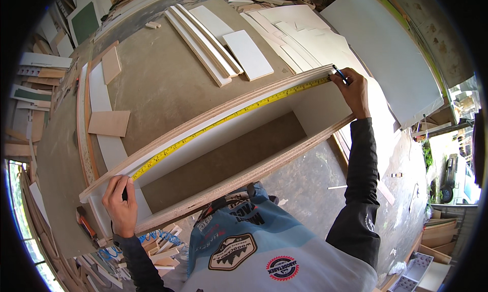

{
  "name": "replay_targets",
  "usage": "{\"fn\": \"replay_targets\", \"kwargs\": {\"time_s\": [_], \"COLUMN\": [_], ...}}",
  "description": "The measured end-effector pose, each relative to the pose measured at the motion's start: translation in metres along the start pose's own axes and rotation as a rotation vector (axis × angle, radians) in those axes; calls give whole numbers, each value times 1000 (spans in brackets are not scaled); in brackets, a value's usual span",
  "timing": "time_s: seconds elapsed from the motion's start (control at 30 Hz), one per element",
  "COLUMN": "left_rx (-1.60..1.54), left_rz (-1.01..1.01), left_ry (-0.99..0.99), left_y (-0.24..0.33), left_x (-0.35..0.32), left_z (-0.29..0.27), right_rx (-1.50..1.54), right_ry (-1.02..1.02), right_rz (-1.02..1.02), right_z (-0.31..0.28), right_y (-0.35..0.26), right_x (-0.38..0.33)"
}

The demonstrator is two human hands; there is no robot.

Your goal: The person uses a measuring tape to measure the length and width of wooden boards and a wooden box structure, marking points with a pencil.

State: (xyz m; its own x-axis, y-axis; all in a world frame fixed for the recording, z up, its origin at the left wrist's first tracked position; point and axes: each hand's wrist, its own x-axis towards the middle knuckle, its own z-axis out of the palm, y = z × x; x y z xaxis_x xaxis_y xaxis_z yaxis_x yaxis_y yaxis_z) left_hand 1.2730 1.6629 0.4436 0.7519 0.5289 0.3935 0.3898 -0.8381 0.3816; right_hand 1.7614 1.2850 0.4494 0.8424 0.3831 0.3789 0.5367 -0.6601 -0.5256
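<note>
A long, open box frame of white-faced board with bare plywood edges lies slantwise in front of me. Along the inside of its far wall runs the yellow blade of a tape measure, stretched nearly corner to corner. My left hand is closed at the near left corner, gripping the tape's left end; a dark piece shows between the fingers. At the far right corner, my right hand pinches the other end of the blade against the frame. A dark blue pen is also held in those fingers.
Long white-edged strips and a white panel lie beyond the frame. Loose board pieces rest at the left, beside an orange-handled tool. A large pale sheet leans at the right. A blue coiled hose and offcuts lie nearby.
</note>
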Motion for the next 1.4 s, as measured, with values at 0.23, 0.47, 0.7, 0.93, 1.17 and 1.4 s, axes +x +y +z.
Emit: {"fn": "replay_targets", "kwargs": {"time_s": [0.23,0.47,0.7,0.93,1.17,1.4], "left_rx": [-12,-14,-14,-22,-27,-38], "left_rz": [-18,-13,1,5,5,-22], "left_ry": [16,12,33,29,22,16], "left_y": [2,5,4,7,5,3], "left_x": [-1,2,2,4,5,4], "left_z": [-1,-3,-4,-4,-5,-5], "right_rx": [12,-84,-165,205,406,-51], "right_ry": [5,45,99,378,210,-612], "right_rz": [13,-22,-74,-417,-863,-1472], "right_z": [5,6,6,0,21,53], "right_y": [3,7,-1,-30,-115,-176], "right_x": [4,4,1,-12,-62,-76]}}
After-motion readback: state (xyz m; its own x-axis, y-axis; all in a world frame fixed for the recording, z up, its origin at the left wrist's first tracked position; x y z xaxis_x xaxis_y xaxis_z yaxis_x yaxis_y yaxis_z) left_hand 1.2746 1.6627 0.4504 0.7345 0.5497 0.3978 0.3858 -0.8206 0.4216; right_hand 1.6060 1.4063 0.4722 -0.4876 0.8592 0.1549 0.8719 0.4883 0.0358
